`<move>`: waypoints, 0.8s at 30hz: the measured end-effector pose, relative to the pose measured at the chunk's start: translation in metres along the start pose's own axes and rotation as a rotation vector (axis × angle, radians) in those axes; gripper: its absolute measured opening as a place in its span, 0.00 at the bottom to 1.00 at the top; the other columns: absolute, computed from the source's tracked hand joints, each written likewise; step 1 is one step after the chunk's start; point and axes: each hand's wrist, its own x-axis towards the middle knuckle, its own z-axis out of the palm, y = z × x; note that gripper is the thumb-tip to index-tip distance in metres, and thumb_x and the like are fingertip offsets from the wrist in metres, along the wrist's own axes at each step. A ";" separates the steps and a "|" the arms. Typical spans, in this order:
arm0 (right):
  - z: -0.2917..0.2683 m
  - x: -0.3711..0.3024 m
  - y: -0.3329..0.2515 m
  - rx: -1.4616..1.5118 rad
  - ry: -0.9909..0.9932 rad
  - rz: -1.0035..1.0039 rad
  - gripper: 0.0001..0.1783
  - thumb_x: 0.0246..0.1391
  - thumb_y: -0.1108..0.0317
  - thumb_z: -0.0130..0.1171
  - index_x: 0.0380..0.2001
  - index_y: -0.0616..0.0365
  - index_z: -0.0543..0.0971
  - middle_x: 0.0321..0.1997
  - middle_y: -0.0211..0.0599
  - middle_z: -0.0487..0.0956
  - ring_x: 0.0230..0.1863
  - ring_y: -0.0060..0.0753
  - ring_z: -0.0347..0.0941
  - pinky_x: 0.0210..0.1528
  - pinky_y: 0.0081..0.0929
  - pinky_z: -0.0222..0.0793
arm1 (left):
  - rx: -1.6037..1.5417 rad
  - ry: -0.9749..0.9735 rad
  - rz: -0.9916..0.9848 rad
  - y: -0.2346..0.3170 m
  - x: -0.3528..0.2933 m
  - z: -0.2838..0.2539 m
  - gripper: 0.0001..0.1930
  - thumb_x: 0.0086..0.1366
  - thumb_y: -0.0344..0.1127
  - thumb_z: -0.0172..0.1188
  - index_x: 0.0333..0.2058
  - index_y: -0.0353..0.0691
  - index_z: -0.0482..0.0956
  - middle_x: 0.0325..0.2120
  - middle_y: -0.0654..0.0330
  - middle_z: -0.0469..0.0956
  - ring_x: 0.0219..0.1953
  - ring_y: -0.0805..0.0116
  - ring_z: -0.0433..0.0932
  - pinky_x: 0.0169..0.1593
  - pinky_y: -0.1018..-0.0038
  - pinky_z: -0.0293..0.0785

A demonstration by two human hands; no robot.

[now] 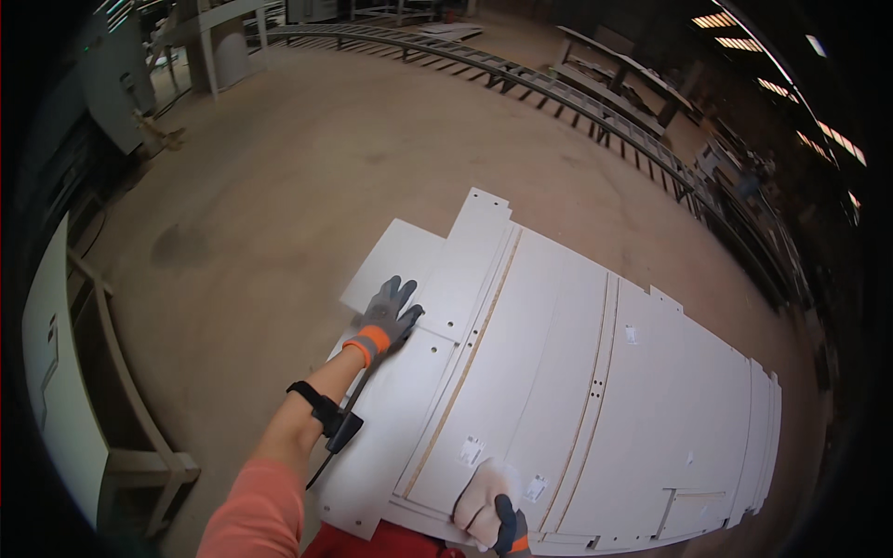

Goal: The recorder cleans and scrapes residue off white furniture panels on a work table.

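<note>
The left hand (386,318), in a grey glove with an orange cuff, lies flat with its fingers (402,290) spread and released on the top white panel (521,353) of a stack of flat-cut boards. The stack sits low over the dusty workshop floor (279,186), right in front of the person; whether a bench or pallet carries it cannot be told. The right hand (493,516) is at the near edge of the stack, its fingers curled around a pale cloth (479,498) bunched on the panel face. The work looks like wiping or steadying the top board. To do it well, the flat left palm should keep even downward pressure so the panel does not slide over the smaller sheet (395,256) jutting out beneath it. The cloth hand should travel along the grooves (595,391), clear of the stickers (472,450). A black strap (312,402) circles the left wrist.
</note>
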 end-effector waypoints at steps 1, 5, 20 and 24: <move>0.005 -0.001 0.001 -0.031 0.058 0.012 0.26 0.63 0.55 0.53 0.54 0.66 0.73 0.49 0.41 0.79 0.51 0.31 0.75 0.55 0.32 0.70 | -0.004 -0.014 0.020 0.002 0.017 0.010 0.27 0.65 0.48 0.56 0.60 0.44 0.69 0.62 0.43 0.63 0.64 0.46 0.62 0.65 0.59 0.60; 0.023 -0.004 0.002 -0.124 0.222 0.080 0.25 0.64 0.58 0.50 0.56 0.66 0.72 0.53 0.42 0.77 0.54 0.34 0.72 0.59 0.32 0.66 | 0.252 -0.257 0.197 0.001 0.042 0.053 0.31 0.65 0.57 0.49 0.64 0.53 0.67 0.68 0.44 0.53 0.71 0.39 0.44 0.70 0.51 0.46; 0.032 -0.003 0.019 -0.073 0.423 0.093 0.24 0.63 0.57 0.51 0.54 0.65 0.75 0.54 0.44 0.77 0.55 0.38 0.72 0.60 0.33 0.66 | 0.136 0.020 0.274 0.013 0.117 0.067 0.29 0.64 0.50 0.53 0.61 0.46 0.69 0.65 0.53 0.62 0.70 0.46 0.49 0.70 0.48 0.46; 0.029 0.004 0.019 0.031 0.399 -0.053 0.26 0.61 0.52 0.56 0.50 0.67 0.76 0.41 0.43 0.82 0.44 0.33 0.78 0.47 0.32 0.74 | 0.228 -0.269 0.202 0.013 0.121 0.079 0.30 0.67 0.50 0.50 0.64 0.44 0.65 0.69 0.56 0.56 0.72 0.43 0.44 0.71 0.49 0.40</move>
